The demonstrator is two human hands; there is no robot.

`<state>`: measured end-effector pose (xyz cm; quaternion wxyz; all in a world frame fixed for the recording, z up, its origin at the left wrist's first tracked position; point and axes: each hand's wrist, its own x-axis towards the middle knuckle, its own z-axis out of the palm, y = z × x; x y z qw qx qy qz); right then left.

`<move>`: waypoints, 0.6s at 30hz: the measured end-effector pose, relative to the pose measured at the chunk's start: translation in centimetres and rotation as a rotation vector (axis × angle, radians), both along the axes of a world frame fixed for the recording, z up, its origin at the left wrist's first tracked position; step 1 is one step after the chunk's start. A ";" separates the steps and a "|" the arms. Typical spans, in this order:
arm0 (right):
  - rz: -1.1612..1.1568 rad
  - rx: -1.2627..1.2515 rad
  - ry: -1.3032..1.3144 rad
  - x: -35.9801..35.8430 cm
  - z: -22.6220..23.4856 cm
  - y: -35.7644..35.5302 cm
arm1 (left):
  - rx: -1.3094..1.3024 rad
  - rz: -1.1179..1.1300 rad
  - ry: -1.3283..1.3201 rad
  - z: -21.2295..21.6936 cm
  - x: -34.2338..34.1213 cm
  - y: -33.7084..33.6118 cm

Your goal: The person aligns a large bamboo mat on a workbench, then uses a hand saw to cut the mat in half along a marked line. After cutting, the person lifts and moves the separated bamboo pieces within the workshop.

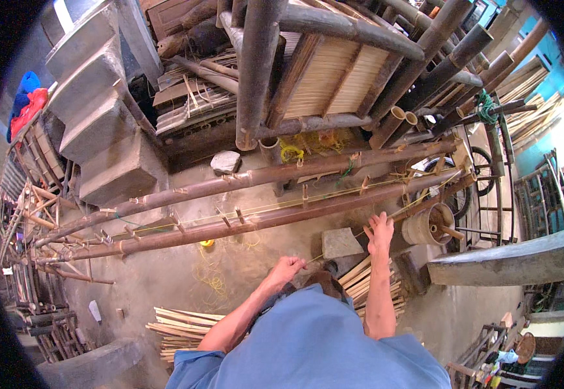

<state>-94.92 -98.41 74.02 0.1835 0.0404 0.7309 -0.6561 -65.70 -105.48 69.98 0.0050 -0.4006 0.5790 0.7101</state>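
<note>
A thin yellow string (316, 258) runs from my left hand (289, 267) up past my right hand toward the right end of a long bamboo frame. My left hand is closed, pinching the string at its fingertips. My right hand (380, 233) is raised with its fingers spread, at the line of the string; whether they touch it is hard to make out. The frame has two long brown bamboo poles, the nearer pole (275, 218) and the farther pole (275, 174), with short upright pegs (240, 215) along them. More yellow string stretches along the pegs.
Split bamboo strips (188, 327) lie beside me on both sides. A flat stone block (341, 244) and a round bucket-like container (426, 225) stand near my right hand. Loose yellow string (212, 282) lies on the floor. Concrete steps (110, 152) and a bamboo chair (334, 78) are beyond the frame.
</note>
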 end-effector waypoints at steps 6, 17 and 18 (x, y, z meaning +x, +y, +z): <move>0.797 0.681 0.937 6.6 4.5 -1.9 | -1.145 0.124 0.117 -0.3 -0.5 -1.5; 1.660 0.677 0.910 18.7 7.2 -9.1 | -1.403 0.194 -0.276 3.4 -7.0 -8.2; 1.657 0.400 0.923 17.9 9.6 -9.7 | -1.594 0.272 -0.384 -0.5 -6.2 -10.0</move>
